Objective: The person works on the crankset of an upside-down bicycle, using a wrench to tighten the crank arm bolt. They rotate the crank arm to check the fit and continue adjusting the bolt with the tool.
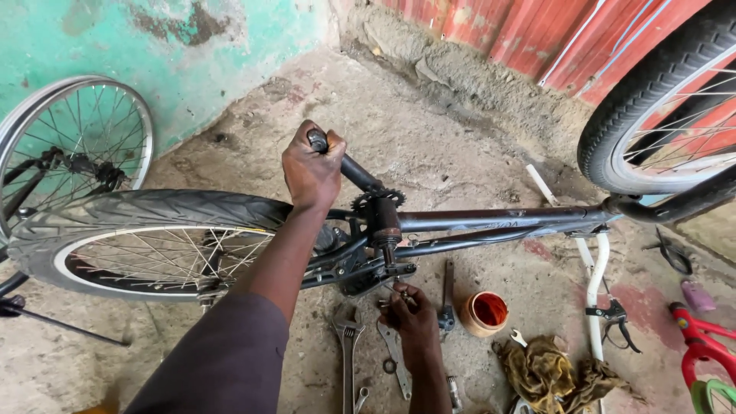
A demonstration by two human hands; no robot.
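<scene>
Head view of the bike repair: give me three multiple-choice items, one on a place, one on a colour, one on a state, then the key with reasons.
1. Where is the small tub?
A. on the ground right of the right hand
B. on the bike frame
C. inside the rear wheel

2. What colour is the rag?
A. white
B. olive yellow
C. blue

3. What is the left hand doing?
A. lying flat on the ground
B. holding a wrench
C. gripping the crank arm

Key: 1 A, the tub stands on the concrete beside that hand. 2 B, the cloth is a dirty olive yellow. 3 C, the fingers are closed round the crank arm above the frame.
</scene>
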